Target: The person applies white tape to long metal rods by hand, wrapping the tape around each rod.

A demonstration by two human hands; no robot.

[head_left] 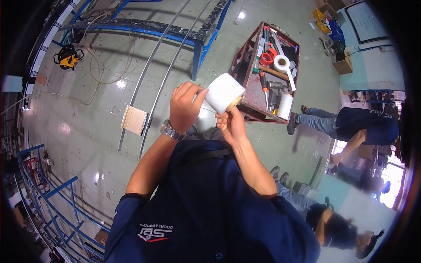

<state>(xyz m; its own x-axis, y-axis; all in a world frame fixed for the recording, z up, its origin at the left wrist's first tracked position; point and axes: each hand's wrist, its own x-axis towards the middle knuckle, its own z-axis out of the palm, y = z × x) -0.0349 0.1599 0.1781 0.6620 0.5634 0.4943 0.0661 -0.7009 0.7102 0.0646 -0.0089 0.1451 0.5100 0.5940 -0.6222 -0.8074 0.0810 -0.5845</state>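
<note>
Both hands are up in front of the chest, working one white roll of stretch film [224, 92]. The left hand [184, 107] is curled over the roll's near side, fingers pressed on the white wrap, a wristwatch [170, 130] showing at the wrist. The right hand [230, 125] pinches the tan cardboard core end from below, thumb and fingers closed on its rim. So the roll hangs in the air, tilted, core end down toward the right hand.

Just beyond the roll sits a rusty red tool cart [267, 70], its near corner almost under the film; inside lie a second white roll, red tape and hand tools. To the left the green floor [87, 131] opens wide, crossed by two long curved metal strips [153, 79] and a small tan board [133, 119]. A blue steel frame [144, 27] spans the far side. On the right, another person in dark blue [351, 125] bends over, well apart from the hands.
</note>
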